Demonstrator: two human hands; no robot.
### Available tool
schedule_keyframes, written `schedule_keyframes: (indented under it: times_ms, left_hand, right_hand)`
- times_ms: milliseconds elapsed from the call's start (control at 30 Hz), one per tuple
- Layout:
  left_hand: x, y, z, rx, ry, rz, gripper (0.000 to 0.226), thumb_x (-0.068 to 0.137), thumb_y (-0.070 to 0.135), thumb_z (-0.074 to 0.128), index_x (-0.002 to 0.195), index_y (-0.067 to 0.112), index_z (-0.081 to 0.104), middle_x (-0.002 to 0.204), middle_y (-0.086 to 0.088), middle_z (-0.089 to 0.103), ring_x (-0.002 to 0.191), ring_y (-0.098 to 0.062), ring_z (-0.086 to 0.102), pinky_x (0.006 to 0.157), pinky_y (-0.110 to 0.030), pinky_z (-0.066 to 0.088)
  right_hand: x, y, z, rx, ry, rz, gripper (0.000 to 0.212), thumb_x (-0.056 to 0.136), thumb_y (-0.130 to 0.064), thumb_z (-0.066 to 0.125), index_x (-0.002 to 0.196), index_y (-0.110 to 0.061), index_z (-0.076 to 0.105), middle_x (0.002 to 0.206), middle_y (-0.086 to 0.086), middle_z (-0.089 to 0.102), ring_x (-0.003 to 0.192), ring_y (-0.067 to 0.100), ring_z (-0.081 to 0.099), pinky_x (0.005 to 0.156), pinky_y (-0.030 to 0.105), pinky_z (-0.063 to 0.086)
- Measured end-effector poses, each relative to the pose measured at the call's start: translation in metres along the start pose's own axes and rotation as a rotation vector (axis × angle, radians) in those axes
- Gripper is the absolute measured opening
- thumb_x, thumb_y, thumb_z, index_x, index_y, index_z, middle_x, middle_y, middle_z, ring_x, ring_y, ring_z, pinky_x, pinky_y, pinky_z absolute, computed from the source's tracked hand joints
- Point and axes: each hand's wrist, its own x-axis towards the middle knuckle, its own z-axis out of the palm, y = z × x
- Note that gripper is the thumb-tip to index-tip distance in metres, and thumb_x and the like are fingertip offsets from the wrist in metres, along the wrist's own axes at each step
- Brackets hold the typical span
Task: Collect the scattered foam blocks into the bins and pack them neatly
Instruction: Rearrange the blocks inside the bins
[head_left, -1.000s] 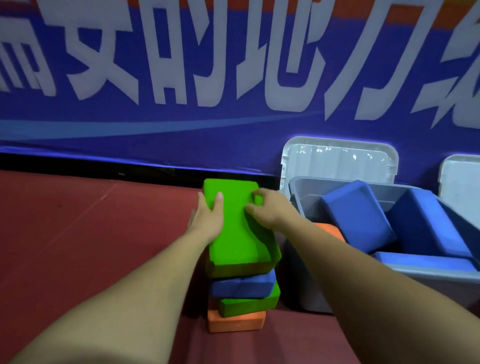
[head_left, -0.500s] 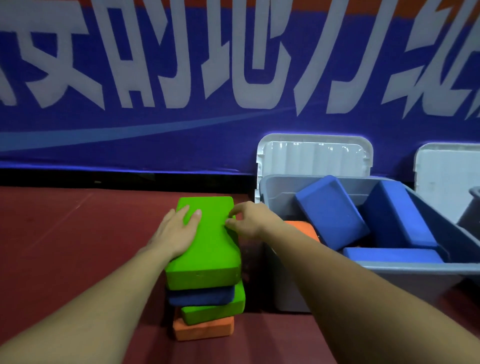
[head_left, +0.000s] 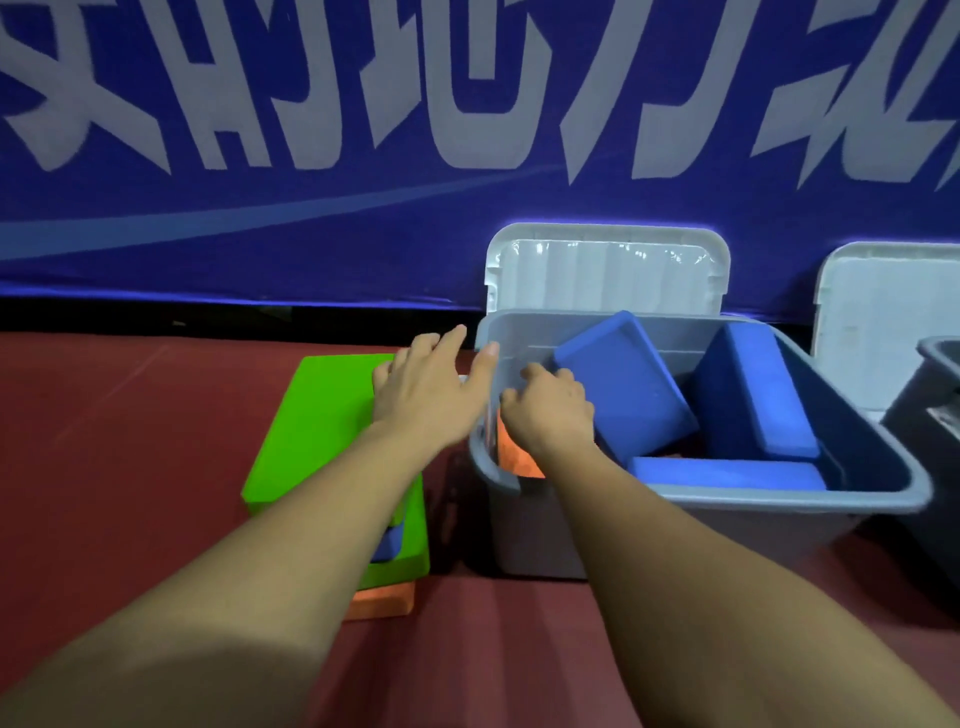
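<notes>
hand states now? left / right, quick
Left hand: open, fingers spread, holding nothing.
Right hand: fingers curled at the tilted blue foam block inside the gray bin; grip cannot be told.

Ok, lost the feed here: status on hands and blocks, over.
Left hand open, by the top green block. Right hand inside the bin, fingers curled at the tilted blue block, grip unclear. Stack sits outside the bin.
</notes>
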Motion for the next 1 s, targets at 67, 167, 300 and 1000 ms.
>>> schedule_keyframes:
  times_ms: [67, 167, 300, 1000]
  left_hand:
    - [-0.001, 0.005, 0.01, 0.011, -0.035, -0.014, 0.066, 0.1, 0.067, 0.026, 0.155, 0.032, 0.035, 0.158, -0.003, 0.038, 0.143, -0.031, 0.035, 0.114, -0.046, 0.024]
    - [0.003, 0.012, 0.028, 0.064, -0.102, 0.002, 0.065, 0.099, 0.067, 0.028, 0.152, 0.031, 0.04, 0.155, -0.005, 0.041, 0.141, -0.033, 0.038, 0.113, -0.047, 0.027]
    - [0.004, 0.031, 0.051, 0.116, -0.154, 0.07, 0.066, 0.099, 0.068, 0.027, 0.151, 0.031, 0.041, 0.154, -0.005, 0.044, 0.141, -0.032, 0.037, 0.114, -0.047, 0.023]
    - [0.024, 0.085, 0.149, -0.036, -0.361, 0.287, 0.067, 0.097, 0.072, 0.019, 0.146, 0.037, 0.049, 0.151, 0.001, 0.047, 0.141, -0.025, 0.041, 0.112, -0.048, 0.028]
  right_hand:
    - [0.0, 0.01, 0.0, -0.015, 0.01, 0.036, 0.035, 0.095, -0.033, 0.045, 0.123, -0.015, 0.055, 0.127, 0.016, 0.051, 0.121, 0.039, 0.045, 0.102, 0.05, 0.038]
    - [0.002, 0.028, -0.002, -0.07, 0.004, 0.083, 0.033, 0.094, -0.031, 0.047, 0.121, -0.015, 0.055, 0.126, 0.015, 0.052, 0.121, 0.037, 0.045, 0.099, 0.048, 0.035]
    - [0.003, 0.054, -0.01, -0.25, -0.018, 0.094, 0.029, 0.091, -0.031, 0.051, 0.118, -0.019, 0.055, 0.123, 0.012, 0.054, 0.12, 0.035, 0.045, 0.096, 0.046, 0.033]
    - [0.029, 0.161, -0.051, -0.453, -0.303, 0.248, 0.065, 0.079, -0.055, 0.075, 0.136, -0.035, 0.051, 0.134, -0.001, 0.056, 0.13, 0.028, 0.043, 0.107, 0.047, 0.026]
